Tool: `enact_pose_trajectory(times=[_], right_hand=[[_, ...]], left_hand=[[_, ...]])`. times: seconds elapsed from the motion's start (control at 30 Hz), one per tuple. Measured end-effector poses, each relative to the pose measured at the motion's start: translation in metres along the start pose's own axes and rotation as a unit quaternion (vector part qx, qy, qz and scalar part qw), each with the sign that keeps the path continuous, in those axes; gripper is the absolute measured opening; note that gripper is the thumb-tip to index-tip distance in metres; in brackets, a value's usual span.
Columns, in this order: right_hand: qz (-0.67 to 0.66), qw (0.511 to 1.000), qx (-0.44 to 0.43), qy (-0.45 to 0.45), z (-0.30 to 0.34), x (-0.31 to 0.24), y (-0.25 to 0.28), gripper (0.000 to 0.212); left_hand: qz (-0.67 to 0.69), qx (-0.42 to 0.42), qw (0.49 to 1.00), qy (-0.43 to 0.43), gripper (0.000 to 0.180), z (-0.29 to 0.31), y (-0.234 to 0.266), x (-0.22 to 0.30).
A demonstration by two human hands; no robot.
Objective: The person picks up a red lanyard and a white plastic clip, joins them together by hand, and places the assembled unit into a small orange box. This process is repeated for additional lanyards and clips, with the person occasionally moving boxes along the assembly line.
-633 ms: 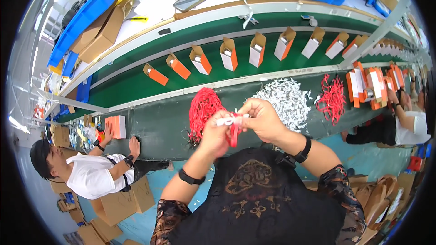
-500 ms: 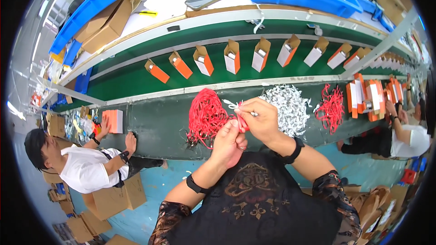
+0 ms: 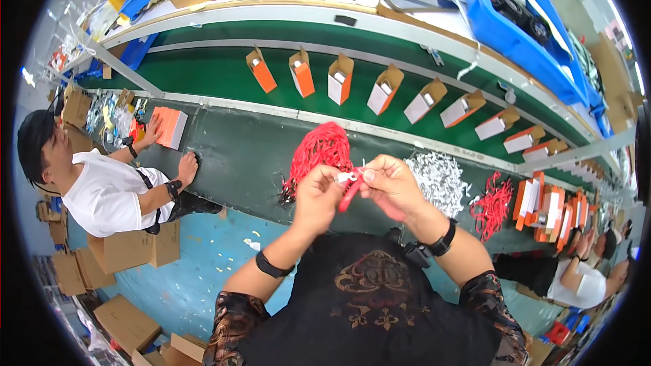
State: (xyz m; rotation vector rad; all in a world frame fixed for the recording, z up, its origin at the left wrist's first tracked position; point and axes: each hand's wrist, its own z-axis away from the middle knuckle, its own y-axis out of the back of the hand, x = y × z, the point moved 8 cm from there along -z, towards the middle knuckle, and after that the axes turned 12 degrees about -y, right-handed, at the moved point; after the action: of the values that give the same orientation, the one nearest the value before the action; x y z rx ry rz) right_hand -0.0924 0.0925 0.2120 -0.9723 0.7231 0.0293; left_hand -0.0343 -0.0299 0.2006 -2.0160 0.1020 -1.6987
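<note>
- Two bare hands, raised over the near edge of the desk [image 3: 237, 152], in front of the person's dark printed shirt [image 3: 373, 281].
- One left hand [image 3: 316, 198]: thumb and fingers closed on a small white cord [image 3: 346, 177].
- One right hand [image 3: 395, 188]: thumb and forefinger pinched on a red strap [image 3: 348, 198].
- Red strap: between the two hands, part of it hanging below the fingertips; white cord against it; whether the two are knotted cannot be told.
- One large heap of red straps [image 3: 321, 151], on the desk just beyond the left hand.
- One heap of white cords [image 3: 438, 181], on the desk near the right hand.
- One smaller red heap [image 3: 493, 209], right of the white one.
- Several orange-and-white boxes [image 3: 542, 209], grouped at the desk's right.
- One row of small boxes [image 3: 340, 83], flaps raised, on the green surface [image 3: 203, 68] behind the desk.
- One blue tray [image 3: 483, 10], holding dark items, on the shelf above.
- One co-worker [image 3: 112, 193] in a white top, at left, a hand on an orange-and-white stack [image 3: 173, 127].
- Several cardboard boxes [image 3: 127, 323], on the blue floor [image 3: 210, 251].
</note>
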Motion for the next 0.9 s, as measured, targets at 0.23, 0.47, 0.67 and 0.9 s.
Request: enact_pose_trajectory(times=[0.23, 0.47, 0.67, 0.9], right_hand=[[0.583, 0.689, 0.162, 0.398, -0.025, -0.015, -0.049, 0.02], [0.811, 0.499, 0.001, 0.305, -0.075, 0.024, -0.079, 0.029], [0.849, 0.427, -0.027, 0.309, -0.104, 0.013, -0.108, 0.036], [0.783, 0.575, 0.141, 0.19, -0.091, -0.003, 0.009, 0.027]], left_hand=[[0.226, 0.204, 0.935, 0.181, 0.011, 0.012, 0.024, -0.04], [0.244, 0.233, 0.919, 0.204, 0.015, -0.01, 0.084, -0.043], [0.097, 0.245, 0.963, 0.053, 0.017, -0.099, 0.166, -0.022], [-0.092, 0.315, 0.932, -0.154, 0.011, -0.293, 0.313, 0.026]])
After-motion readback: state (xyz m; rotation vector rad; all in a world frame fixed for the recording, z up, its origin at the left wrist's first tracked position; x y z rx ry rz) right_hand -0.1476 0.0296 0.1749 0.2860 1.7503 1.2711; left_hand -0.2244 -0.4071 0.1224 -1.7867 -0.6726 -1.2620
